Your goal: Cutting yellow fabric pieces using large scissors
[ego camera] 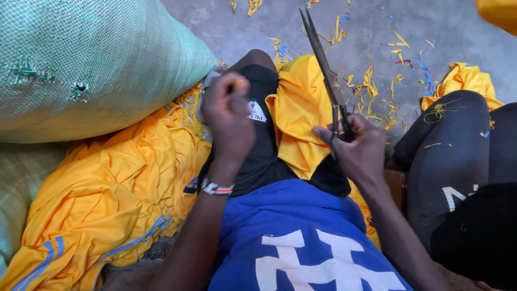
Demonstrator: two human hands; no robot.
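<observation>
**Op:** Head view, looking down over my own lap. I'll place everything against the yellow cloth (299, 116) draped over my left knee.

**Desk:** Start with the right hand.

**Op:** My right hand (358, 148) sits at the cloth's right edge, fingers curled closed through the handles of the scissors (325, 70). The long blades run up and away from the cloth, over the concrete floor (463, 37), and lie nearly together with only a thin gap near the tips.

**Desk:** And the left?

**Op:** My left hand (229, 116) is just left of the cloth, above my black-clad thigh, closed in a loose fist with its back to the camera. A sliver of something orange-yellow shows at the fingertips; I cannot tell what it is or whether it joins the cloth. A beaded bracelet (217, 188) rings that wrist.

**Desk:** Surroundings?

**Op:** Left of the cloth lies a heap of yellow garments (107, 188) with blue stripes, and above that heap a green woven sack (91, 59). Beyond the cloth, yellow and blue fabric scraps (371, 86) are scattered on the floor. Well right of it, another crumpled yellow piece (466, 78) rests behind a second person's dark-trousered knee (449, 140).
</observation>
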